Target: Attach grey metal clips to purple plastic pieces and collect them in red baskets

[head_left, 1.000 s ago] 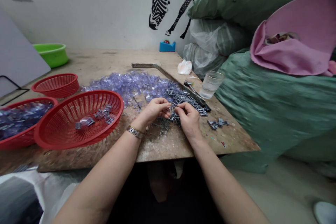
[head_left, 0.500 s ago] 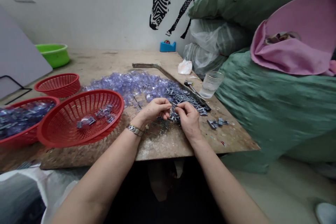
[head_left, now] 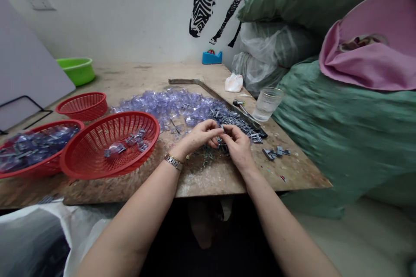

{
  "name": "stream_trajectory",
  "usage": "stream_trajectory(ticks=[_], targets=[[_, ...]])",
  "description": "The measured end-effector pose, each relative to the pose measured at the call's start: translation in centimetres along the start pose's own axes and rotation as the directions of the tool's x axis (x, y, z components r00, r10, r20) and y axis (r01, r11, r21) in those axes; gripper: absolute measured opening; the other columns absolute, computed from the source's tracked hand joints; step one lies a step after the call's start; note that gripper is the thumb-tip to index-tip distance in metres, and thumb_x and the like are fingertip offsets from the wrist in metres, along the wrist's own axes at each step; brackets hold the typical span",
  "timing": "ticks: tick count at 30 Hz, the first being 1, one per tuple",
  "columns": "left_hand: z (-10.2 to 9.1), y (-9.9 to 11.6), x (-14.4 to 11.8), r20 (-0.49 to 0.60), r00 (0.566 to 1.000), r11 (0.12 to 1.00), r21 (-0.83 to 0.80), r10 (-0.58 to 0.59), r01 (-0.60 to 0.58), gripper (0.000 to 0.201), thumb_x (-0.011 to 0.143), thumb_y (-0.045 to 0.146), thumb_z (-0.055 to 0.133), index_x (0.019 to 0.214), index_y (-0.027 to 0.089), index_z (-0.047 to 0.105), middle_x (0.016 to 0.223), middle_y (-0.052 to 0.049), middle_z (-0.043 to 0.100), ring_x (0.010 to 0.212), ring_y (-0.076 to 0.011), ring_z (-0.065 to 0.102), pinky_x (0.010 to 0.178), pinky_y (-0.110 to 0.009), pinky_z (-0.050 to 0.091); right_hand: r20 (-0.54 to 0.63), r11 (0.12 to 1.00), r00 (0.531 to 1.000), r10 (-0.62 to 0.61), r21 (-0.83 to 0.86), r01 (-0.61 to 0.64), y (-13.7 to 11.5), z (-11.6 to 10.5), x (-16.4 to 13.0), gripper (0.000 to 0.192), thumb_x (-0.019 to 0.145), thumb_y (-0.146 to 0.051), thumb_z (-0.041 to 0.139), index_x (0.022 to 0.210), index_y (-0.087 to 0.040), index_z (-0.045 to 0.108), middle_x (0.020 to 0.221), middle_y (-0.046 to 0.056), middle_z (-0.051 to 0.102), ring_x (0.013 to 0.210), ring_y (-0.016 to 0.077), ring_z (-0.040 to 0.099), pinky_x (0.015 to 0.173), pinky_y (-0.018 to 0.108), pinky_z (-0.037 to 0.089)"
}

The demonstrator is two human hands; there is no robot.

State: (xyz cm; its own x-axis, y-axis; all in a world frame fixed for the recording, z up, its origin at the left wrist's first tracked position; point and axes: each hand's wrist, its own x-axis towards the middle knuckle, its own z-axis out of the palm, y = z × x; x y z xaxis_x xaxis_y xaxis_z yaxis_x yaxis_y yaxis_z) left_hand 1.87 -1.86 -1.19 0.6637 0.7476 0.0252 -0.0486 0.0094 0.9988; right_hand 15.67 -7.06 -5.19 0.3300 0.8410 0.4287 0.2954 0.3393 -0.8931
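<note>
My left hand (head_left: 204,135), with a metal watch (head_left: 173,161) on its wrist, is closed in a pinch. Its fingertips meet those of my right hand (head_left: 238,143), which is pinched as well. A small grey piece seems to show between the fingertips, mostly hidden by them. Just beyond and under the hands lies a heap of small grey plastic parts (head_left: 250,129). Behind it spreads a pile of clear purplish plastic pieces (head_left: 152,103). To the left, a red basket (head_left: 78,162) holds a few clear pieces with grey parts on them.
A fuller red basket (head_left: 60,164) and a smaller one (head_left: 81,108) stand at left, near a green basin (head_left: 78,71). An angled metal bar (head_left: 211,91) borders the pile. A glass (head_left: 267,104) stands near the right edge, with loose grey parts (head_left: 276,152) in front.
The view has shifted slightly left, so things appear further right. My fingertips have come together, with the left fingers now reaching across to the right ones.
</note>
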Motion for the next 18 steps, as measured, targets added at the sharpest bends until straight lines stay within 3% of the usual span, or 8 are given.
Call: stream_trajectory(ticks=[18], targets=[[-0.43, -0.05, 0.27, 0.003, 1.0, 0.992, 0.124, 0.009, -0.009, 0.011, 0.082, 0.021, 0.056, 0.074, 0.013, 0.052, 0.062, 0.004, 0.055, 0.055, -0.0064, 0.059, 0.056, -0.018, 0.051, 0.037, 0.995, 0.995, 0.088, 0.039, -0.09, 0.21, 0.06, 0.16, 0.031, 0.069, -0.038, 0.065, 0.094, -0.019, 0.067, 0.09, 0.006, 0.07, 0.082, 0.0201, 0.061, 0.081, 0.036, 0.047]])
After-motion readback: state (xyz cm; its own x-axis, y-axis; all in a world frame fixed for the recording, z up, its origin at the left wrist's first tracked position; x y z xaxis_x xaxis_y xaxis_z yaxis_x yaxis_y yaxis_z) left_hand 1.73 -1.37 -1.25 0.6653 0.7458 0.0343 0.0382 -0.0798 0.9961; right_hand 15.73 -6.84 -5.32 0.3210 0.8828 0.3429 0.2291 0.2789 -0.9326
